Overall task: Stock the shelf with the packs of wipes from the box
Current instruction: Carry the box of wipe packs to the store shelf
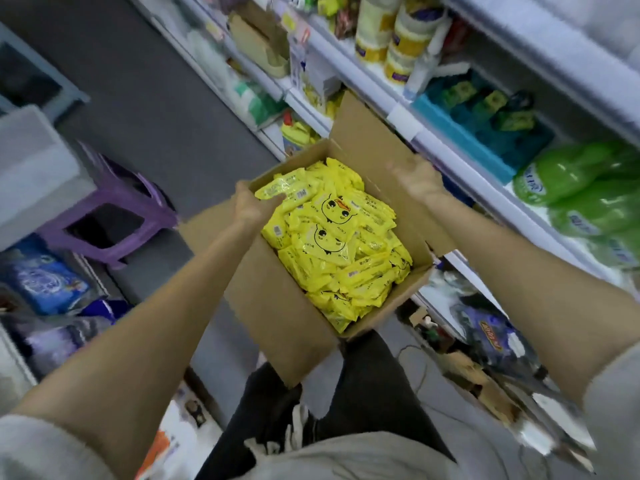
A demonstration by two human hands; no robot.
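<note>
Cardboard box (277,306); left hand (249,206) holds pack (289,189) at rim — right hand (420,178) blurred.

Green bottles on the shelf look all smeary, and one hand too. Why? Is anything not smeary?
Head view: what looks like motion blur smears the green bottles and the right hand. Head view: the left hand and the wipe pack it holds look sharper, with small shiny glints on the wrappers. Head view: the wide lens bends the shelf edge, and the light is dim and even.
</note>
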